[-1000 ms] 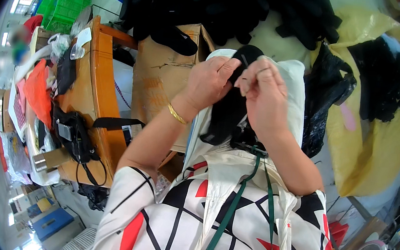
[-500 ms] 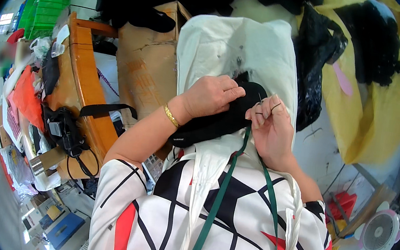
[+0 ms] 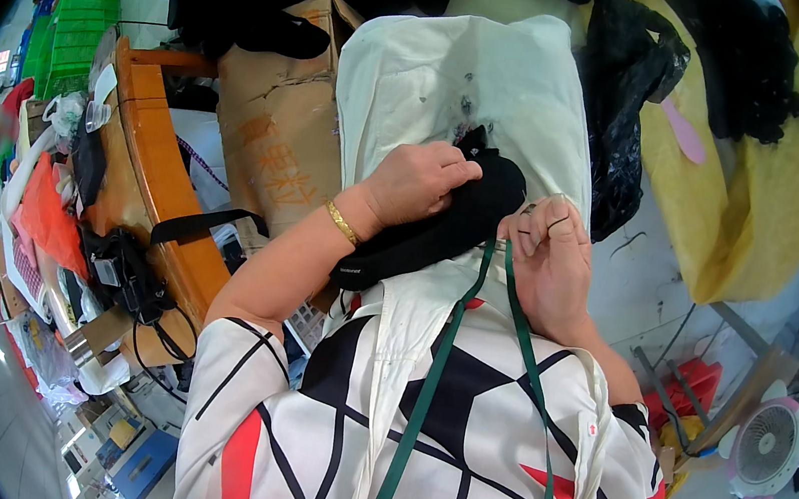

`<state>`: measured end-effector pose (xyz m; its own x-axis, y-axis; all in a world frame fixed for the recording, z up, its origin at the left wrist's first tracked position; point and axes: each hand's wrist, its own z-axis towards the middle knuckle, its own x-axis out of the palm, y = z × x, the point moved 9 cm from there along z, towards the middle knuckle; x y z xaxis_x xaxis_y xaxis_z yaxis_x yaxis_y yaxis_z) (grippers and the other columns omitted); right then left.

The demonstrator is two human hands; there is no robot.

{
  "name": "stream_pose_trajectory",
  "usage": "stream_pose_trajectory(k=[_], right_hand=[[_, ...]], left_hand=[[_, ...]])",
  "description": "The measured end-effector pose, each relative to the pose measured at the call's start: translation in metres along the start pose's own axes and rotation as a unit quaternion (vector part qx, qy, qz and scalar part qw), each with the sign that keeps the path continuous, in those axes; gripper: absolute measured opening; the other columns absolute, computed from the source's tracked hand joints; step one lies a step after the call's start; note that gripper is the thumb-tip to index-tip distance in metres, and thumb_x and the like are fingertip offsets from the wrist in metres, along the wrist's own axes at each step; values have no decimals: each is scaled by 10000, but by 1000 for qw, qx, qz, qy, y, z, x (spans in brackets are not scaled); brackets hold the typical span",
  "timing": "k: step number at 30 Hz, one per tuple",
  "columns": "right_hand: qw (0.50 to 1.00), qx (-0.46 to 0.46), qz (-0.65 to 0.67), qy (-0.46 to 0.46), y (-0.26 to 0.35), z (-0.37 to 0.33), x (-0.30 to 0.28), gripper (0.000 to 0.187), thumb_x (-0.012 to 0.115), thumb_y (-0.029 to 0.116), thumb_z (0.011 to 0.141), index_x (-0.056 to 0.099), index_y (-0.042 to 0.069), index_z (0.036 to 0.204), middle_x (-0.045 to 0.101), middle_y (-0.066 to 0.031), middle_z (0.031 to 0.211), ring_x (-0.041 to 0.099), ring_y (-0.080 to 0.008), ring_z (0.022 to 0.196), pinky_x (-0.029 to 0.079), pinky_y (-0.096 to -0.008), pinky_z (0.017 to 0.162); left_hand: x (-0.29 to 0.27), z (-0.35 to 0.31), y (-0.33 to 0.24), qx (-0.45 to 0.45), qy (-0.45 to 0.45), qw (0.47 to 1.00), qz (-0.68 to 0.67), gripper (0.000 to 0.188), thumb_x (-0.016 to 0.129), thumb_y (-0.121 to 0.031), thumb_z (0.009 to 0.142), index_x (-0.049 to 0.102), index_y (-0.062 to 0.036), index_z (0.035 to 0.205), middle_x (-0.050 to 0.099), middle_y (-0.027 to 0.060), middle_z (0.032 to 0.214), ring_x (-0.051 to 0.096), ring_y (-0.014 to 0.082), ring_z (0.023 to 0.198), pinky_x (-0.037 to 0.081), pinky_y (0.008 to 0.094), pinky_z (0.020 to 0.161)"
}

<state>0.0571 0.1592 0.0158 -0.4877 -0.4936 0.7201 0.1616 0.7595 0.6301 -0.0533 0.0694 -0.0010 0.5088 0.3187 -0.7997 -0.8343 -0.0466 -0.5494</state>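
Observation:
Across my lap, on a white apron (image 3: 533,75), lies a black fabric piece (image 3: 421,242) with a rounded end and a small pale mark at its lower left. The fingers of my left hand (image 3: 418,181) are closed on its upper edge; a gold bracelet circles that wrist. Just right of the piece, my right hand (image 3: 555,260) is raised with fingertips pinched together and a dark band around a finger. Whatever the pinch holds is too small to make out. A green lanyard (image 3: 431,395) hangs from my neck, its loop close by the right fingers.
To the left stand a cardboard box (image 3: 280,123) and a wooden bench (image 3: 164,158) bearing a black bag (image 3: 130,265). Black fabric pieces (image 3: 248,18) are heaped ahead. A black plastic bag (image 3: 626,98), yellow sack (image 3: 723,242) and fan (image 3: 767,444) are on the right.
My right hand has come slightly lower relative to the black fabric piece, and the thin line by its fingers no longer shows. The left hand keeps its pinch. The whole view has shifted a little.

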Motion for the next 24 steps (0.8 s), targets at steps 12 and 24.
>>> stream_pose_trajectory(k=[12, 24], right_hand=[[972, -39, -215, 81, 5, 6, 9, 264, 442, 178, 1060, 512, 34, 850, 489, -23, 768, 463, -142, 732, 447, -313, 779], [743, -344, -508, 267, 37, -16, 76, 198, 715, 25, 723, 655, 59, 908, 528, -72, 739, 558, -263, 690, 487, -353, 637]], left_hand=[[5, 2, 15, -62, 61, 996, -35, 378, 668, -37, 708, 644, -116, 1077, 652, 40, 900, 648, 256, 855, 546, 349, 710], [5, -1, 10, -365, 172, 882, -243, 286, 742, -260, 874, 709, 0, 761, 655, 42, 684, 538, 68, 599, 436, 263, 535]])
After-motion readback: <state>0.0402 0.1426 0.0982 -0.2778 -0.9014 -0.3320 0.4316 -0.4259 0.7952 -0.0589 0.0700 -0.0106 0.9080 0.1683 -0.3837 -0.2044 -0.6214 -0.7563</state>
